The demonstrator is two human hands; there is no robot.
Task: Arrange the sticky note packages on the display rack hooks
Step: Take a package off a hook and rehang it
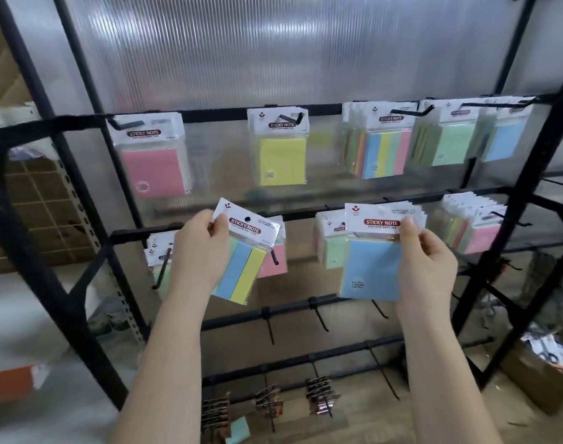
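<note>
Left hand (200, 251) is pinching a striped sticky note pkg (241, 261) by its header; right hand (426, 267) is gripping a blue pkg stack (373, 267), both held in front of the rack (305, 216).

Both forearms up, bare, reaching forward side by side. Left hand (200, 248) pinching a striped package (241, 267) by its top corner, thumb in front, package tilted off to the right. Right hand (426, 267) pinching a stack of blue packages (373, 270), thumb up front on the card.

Striped package (241, 261) tilted; blue packages (374, 267), seemingly several, upright.
</note>
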